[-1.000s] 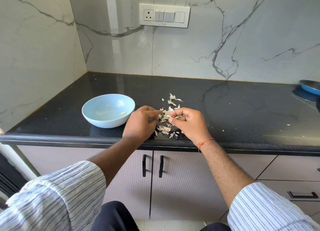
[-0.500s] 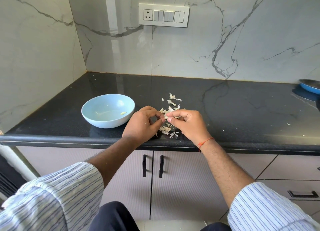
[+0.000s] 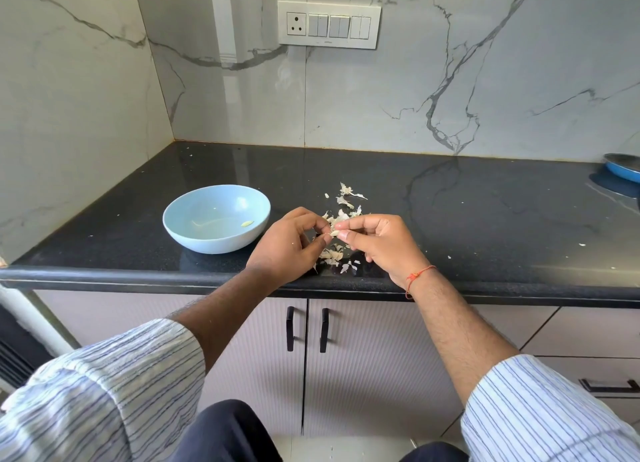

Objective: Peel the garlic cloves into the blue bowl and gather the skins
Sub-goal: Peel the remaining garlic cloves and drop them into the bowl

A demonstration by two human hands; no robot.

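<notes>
At the centre of the frame, two hands meet just above the front edge of a black stone countertop (image 3: 450,202). Between their fingertips sits a small pale garlic clove (image 3: 335,233). The left hand (image 3: 289,248) has its fingers curled, thumb and forefinger pinching the clove from the left. The right hand (image 3: 381,243), with a red thread (image 3: 419,274) around its wrist, pinches the same clove from the right with curled fingers. Directly beneath and behind the hands lies a loose scatter of papery garlic skins (image 3: 341,205), partly hidden by the fingers. Just left of the left hand stands the light blue bowl (image 3: 216,217), upright, holding one small peeled piece (image 3: 247,224) near its right inner side. A blue pan (image 3: 623,171) is cut off at the right edge. A white switch panel (image 3: 329,24) is mounted on the marble wall at top centre. Grey cabinet doors with black handles (image 3: 306,328) run along the lower half, between two striped sleeves (image 3: 104,392).
</notes>
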